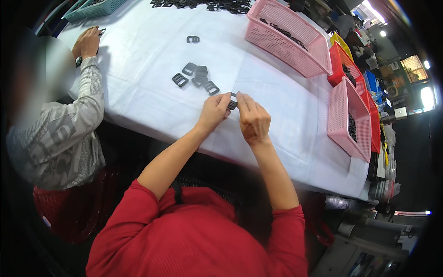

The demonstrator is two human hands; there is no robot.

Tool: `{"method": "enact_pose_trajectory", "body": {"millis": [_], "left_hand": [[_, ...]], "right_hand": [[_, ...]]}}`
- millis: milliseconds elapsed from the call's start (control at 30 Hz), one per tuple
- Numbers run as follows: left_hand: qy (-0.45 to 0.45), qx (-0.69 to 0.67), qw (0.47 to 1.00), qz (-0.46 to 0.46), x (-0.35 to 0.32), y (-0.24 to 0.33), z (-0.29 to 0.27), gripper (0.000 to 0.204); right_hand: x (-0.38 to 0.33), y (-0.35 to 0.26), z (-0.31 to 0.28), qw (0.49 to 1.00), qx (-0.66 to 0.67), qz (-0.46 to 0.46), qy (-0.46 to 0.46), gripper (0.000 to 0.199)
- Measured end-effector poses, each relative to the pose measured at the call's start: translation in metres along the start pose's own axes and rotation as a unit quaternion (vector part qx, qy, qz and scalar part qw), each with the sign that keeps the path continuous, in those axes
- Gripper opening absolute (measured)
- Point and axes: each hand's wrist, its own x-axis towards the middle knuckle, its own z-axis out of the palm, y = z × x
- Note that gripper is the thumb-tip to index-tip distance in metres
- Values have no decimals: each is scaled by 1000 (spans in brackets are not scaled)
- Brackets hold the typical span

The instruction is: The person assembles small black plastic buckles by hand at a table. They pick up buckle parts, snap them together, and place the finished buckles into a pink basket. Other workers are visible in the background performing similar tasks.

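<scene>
Between my two hands, just above the white-covered table (152,87), is a black plastic buckle (232,105) with crossbars. My left hand (215,111) pinches its left side, fingers closed. On its other side my right hand (254,117) grips the edge, with fingers bent over it and partly hiding it. Several similar black buckles (180,80) lie in a loose cluster just beyond my left hand. One more buckle (193,39) rests alone farther up the table.
A heap of black buckles (203,4) lies at the far edge. Pink baskets (318,62) holding black parts stand to the right, beside red baskets (339,57). At the left sits a co-worker in a grey patterned sleeve (90,92), near a teal basket (99,9).
</scene>
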Motion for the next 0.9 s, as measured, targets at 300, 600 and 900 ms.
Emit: {"method": "enact_pose_trajectory", "body": {"millis": [300, 600, 900], "left_hand": [[-11, -108, 992, -56, -1, 10, -11, 28], [62, -18, 996, 57, -1, 0, 5, 35], [76, 181, 972, 130, -4, 0, 5, 30]], "right_hand": [[20, 0, 6, 992, 16, -101, 72, 18], [8, -20, 10, 702, 562, 438, 13, 18], [11, -33, 30, 631, 588, 502, 74, 20]]}}
